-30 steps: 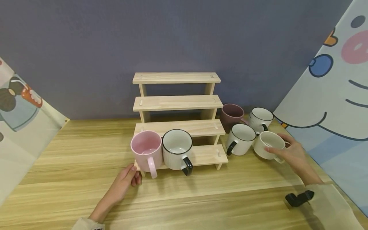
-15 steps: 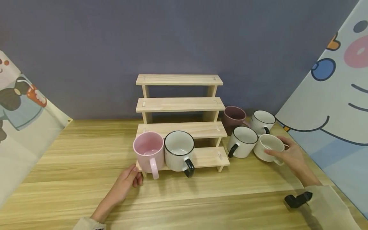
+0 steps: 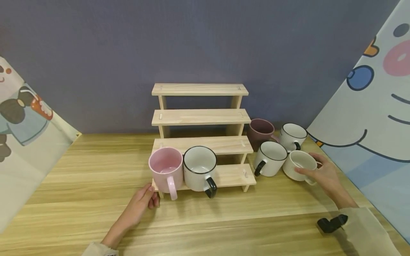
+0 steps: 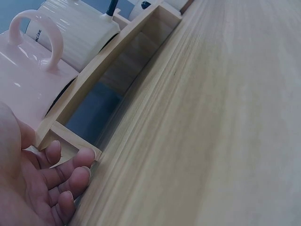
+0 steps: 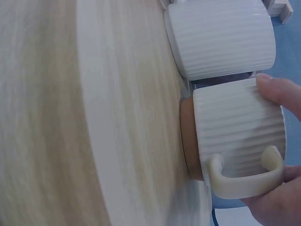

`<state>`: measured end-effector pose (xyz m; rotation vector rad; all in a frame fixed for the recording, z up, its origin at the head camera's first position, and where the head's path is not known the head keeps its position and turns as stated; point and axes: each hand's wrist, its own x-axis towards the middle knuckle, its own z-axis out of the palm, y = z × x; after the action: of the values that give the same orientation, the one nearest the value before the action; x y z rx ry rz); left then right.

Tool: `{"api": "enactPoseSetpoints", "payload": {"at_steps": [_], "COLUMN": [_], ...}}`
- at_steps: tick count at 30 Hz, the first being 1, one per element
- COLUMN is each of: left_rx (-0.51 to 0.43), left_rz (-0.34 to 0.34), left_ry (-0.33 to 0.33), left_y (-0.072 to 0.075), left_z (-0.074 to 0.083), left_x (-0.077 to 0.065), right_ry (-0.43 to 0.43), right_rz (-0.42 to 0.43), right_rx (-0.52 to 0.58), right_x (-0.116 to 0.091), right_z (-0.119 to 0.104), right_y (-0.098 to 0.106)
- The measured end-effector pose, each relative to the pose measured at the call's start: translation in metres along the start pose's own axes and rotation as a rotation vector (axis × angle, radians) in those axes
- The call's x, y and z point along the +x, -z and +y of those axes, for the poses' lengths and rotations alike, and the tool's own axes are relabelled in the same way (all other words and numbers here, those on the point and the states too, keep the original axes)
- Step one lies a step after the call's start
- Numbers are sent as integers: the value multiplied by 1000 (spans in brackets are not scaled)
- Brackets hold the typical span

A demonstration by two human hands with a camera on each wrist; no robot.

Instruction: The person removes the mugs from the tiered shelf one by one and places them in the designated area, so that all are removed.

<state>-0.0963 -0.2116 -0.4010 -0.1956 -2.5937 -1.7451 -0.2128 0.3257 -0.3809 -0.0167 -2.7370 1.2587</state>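
A tiered wooden shelf (image 3: 201, 115) stands in the middle. My left hand (image 3: 137, 204) holds the front left corner of its lowest tier, thumb above and fingers curled at the leg in the left wrist view. A pink mug (image 3: 166, 170) and a white mug with a black rim (image 3: 199, 167) stand side by side on that tier, handles forward. On the right, my right hand (image 3: 325, 176) grips a cream mug (image 5: 235, 127) between thumb and fingers, at its rim and side. This ribbed mug is upright, with a brown base band and its handle facing the wrist camera.
Two more black-rimmed white mugs (image 3: 271, 160) and a dark maroon mug (image 3: 260, 133) cluster between the shelf and the cream mug. A grey wall (image 3: 198, 42) closes off the back, with printed panels (image 3: 362, 121) at both sides. A black object (image 3: 331, 224) is by the right sleeve.
The head view has shifted slightly, so everything sits a little lower and further right. Both hands keep their holds, and the mugs and shelf show no movement of their own.
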Motion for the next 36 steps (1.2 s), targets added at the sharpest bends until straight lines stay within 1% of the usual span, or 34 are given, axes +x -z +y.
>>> {"api": "enactPoseSetpoints", "payload": {"at_steps": [7,12,17,24,29,33,36], "left_rx": [-7,-12,-11,-5,-4,-3,-1], "left_rz": [2,3,2,7,9,6,11], "left_ry": [8,1,10,3,8,12,7], "left_y": [0,-1,0,-1,-1,-1,-1], "left_z": [0,0,1,0,0,0,0], "left_x": [0,0,0,-1,-1,-1,-1], "right_ry": [-23,-5,39,69,93,99,100], "right_rz": [-63,-91,-68,-25,8,41,41], "right_rx": [-20,-18,-16,-38,-50,-86,-111], "right_x": [-2,-4,-5,-5,-5,-8,-11], "right_z": [-2,-3,-5,-15,-20,-27,-33], "right_y": [1,-1,-3,-5,-3,0,2]}}
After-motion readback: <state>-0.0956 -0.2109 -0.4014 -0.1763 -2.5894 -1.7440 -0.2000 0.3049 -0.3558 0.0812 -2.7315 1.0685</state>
